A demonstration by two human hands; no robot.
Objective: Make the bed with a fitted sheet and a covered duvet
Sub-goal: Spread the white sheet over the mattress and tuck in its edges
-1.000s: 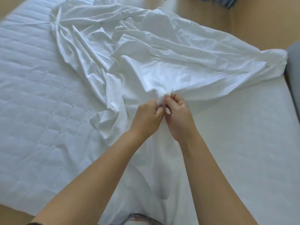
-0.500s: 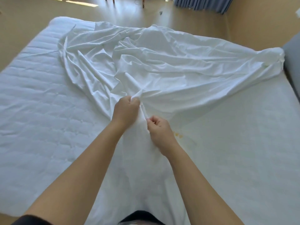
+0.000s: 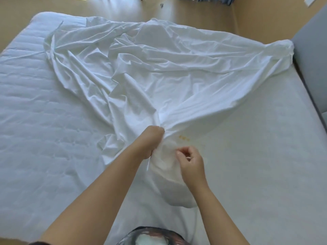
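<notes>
Head view: the fitted sheet (image 3: 177, 76) lies crumpled on the bare quilted mattress (image 3: 44, 138), ahead of both hands and away from the person. It fans out from a narrow gathered neck at the hands to a wide spread across the far half of the bed. Its long axis runs left to right, from the far left edge to the far right corner beside the grey panel (image 3: 311, 59), where the fabric is bunched and appears hooked over the mattress corner. The left hand (image 3: 150, 140) is closed in a fist round the gathered neck and is the hand nearer the bulk of the sheet. The right hand (image 3: 192, 163) sits closer to the person, just beside a loose pouch of fabric that trails back toward the body. Its fingers are curled, but whether they pinch a fold cannot be determined. A small yellow mark (image 3: 184, 138) shows on the mattress just beyond the right hand. Judgement: the step in hand is locating a near corner or hem, and spreading will require pulling the fabric back toward the near edge.
</notes>
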